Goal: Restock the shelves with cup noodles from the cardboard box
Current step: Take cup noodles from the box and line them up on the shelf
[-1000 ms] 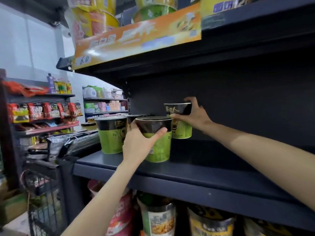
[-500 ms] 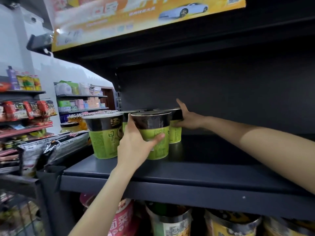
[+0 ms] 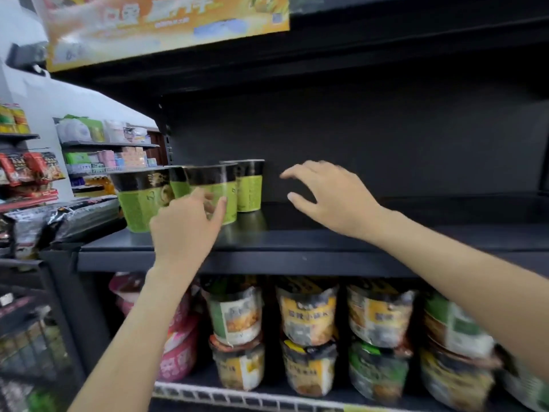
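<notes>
From the head view, we are looking at a dark metal shelf where four green-and-black cup noodles are standing upright near its left end. The front-left cup is sitting closest to the shelf edge, a second cup is showing only as a sliver behind it, the middle cup is standing just to the right, and the rear cup is standing further back, partly hidden by the middle one.

Our left hand is reaching up from below, its fingers loosely extended, with the thumb tip and the fingertips lying against the lower front of the middle cup; we cannot tell whether they are truly pressing on it or just hovering in front, and they are not wrapping round it. Our right hand is hanging over the bare part of the shelf to the right of the rear cup, apart from it, with fingers spread and gently bent, holding nothing.

Above, an orange and yellow promotional banner is hanging along the front of the upper shelf. Below, stacked noodle bowls wrapped in clear film are filling the lower shelf, with pink bowls at the left. Off to the left, snack packets are showing on distant racks. The cardboard box is not in view.
</notes>
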A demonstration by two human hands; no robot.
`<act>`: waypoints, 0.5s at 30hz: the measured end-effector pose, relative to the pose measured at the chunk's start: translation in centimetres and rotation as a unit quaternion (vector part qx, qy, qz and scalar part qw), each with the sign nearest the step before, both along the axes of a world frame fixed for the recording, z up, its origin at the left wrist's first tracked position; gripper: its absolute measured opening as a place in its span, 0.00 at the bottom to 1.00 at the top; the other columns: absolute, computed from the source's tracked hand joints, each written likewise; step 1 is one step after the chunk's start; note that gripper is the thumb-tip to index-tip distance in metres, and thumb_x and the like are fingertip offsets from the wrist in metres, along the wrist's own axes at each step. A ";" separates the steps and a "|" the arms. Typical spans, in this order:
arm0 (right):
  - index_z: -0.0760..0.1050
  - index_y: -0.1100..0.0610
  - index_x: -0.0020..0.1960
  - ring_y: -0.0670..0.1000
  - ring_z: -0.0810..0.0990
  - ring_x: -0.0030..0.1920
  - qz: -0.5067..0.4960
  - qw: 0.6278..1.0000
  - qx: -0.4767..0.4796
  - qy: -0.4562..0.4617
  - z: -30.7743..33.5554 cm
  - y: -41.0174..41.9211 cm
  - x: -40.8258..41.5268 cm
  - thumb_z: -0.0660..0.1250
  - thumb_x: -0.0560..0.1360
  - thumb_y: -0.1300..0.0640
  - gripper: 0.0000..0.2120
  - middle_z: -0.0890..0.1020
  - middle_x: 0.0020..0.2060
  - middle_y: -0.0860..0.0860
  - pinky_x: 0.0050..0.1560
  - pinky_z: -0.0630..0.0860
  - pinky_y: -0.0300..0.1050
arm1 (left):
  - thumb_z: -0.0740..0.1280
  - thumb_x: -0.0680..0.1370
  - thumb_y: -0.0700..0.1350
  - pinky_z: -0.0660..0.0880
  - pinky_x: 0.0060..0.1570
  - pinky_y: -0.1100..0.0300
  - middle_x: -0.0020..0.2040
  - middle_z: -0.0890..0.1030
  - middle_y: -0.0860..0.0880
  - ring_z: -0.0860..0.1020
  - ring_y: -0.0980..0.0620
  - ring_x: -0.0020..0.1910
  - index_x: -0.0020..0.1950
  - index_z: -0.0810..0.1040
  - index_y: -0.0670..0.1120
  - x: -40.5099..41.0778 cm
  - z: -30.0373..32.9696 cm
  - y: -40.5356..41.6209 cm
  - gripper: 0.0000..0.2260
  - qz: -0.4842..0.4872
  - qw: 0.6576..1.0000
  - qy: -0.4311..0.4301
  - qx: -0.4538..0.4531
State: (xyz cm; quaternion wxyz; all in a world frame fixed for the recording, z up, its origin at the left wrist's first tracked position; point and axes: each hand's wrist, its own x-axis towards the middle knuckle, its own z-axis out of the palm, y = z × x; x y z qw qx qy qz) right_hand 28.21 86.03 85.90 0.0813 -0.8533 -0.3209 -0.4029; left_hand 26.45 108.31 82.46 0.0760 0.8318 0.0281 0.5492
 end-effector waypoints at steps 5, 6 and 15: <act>0.79 0.56 0.55 0.54 0.80 0.46 0.009 0.990 0.074 -0.116 -6.6 -7.2 -8.3 0.64 0.75 0.56 0.11 0.83 0.47 0.50 0.45 0.71 0.44 | 0.63 0.78 0.46 0.69 0.46 0.58 0.39 0.80 0.52 0.78 0.49 0.40 0.51 0.80 0.45 -7.0 -6.2 -10.0 0.08 -0.227 0.967 -0.115 0.019; 0.80 0.57 0.54 0.54 0.80 0.45 0.005 0.987 0.092 -0.132 -8.5 -9.1 -10.2 0.65 0.74 0.57 0.10 0.83 0.46 0.50 0.45 0.71 0.45 | 0.63 0.78 0.45 0.68 0.49 0.58 0.38 0.80 0.52 0.77 0.50 0.39 0.51 0.81 0.45 -8.5 -7.9 -12.4 0.08 -0.243 0.962 -0.123 0.024; 0.82 0.60 0.49 0.52 0.81 0.47 -0.167 0.967 0.193 -0.003 -27.4 -30.0 -32.5 0.65 0.77 0.63 0.07 0.84 0.45 0.52 0.50 0.76 0.43 | 0.63 0.78 0.44 0.71 0.49 0.63 0.42 0.79 0.52 0.75 0.54 0.44 0.53 0.80 0.43 -22.5 -24.6 -33.2 0.09 -0.538 0.828 0.157 -0.011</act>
